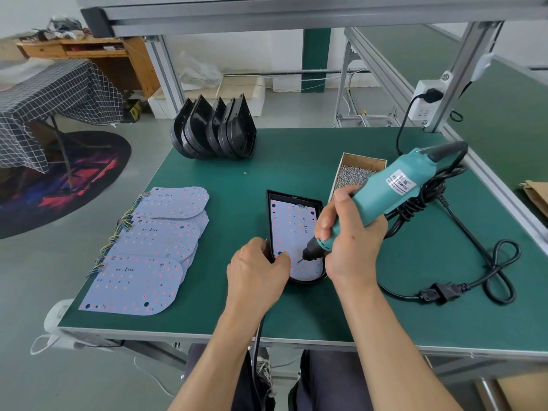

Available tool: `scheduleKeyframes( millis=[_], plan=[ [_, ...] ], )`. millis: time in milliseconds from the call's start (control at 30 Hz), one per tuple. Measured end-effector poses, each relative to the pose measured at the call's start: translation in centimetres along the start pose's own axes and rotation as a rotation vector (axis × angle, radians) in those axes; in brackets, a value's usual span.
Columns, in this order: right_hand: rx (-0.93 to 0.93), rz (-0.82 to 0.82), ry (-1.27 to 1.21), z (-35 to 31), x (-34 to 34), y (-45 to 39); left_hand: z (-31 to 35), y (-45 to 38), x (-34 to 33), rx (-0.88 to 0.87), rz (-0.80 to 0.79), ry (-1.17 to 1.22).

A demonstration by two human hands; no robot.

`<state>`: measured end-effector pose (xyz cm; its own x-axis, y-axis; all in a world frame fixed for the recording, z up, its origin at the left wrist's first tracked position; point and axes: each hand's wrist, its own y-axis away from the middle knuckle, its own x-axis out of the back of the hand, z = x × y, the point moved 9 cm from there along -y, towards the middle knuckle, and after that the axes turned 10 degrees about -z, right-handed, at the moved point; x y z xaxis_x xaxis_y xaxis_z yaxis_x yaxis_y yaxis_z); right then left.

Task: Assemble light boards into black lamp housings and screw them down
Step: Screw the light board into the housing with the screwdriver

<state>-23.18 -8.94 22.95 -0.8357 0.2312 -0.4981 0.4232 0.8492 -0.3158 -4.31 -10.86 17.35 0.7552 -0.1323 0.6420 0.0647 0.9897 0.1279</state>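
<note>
Head view, housing (pixel 296 203) lengthwise — rounded end (nearest) toward person

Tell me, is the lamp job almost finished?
Not nearly. One light board already sits in its black housing. The right hand drives a screw with the screwdriver; the left hand steadies it. Spare boards and empty housings still wait.

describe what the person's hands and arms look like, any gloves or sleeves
Both hands are bare: no gloves, rings, watch or bands on the left hand or right hand. The forearms are uncovered up to the frame's bottom edge, so no sleeves show. Fingernails are short and unpainted.
</note>
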Motion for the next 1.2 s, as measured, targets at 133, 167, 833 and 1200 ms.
scheduleKeyframes(
  millis=[133, 167, 833, 1200],
  plan=[
    [-0.002, -0.009, 0.012, 0.0, -0.1, 0.0, -0.1, 0.0, 0.1, 0.01, 0.0, 0.013],
    [0.0, -0.023, 0.014, 0.0, -0.2, 0.0, -0.2, 0.0, 0.1, 0.013, -0.002, 0.015],
    [-0.26, 0.149, -0.61, 2.7, 8.6, 1.5, 4.9, -0.2, 3.6, -0.272, 0.215, 0.01],
    [-0.258, 0.288, -0.738, 3.3, 10.4, 1.7, 18.0, -9.0, -9.0, -0.62, -0.292, -0.639]
  ],
)
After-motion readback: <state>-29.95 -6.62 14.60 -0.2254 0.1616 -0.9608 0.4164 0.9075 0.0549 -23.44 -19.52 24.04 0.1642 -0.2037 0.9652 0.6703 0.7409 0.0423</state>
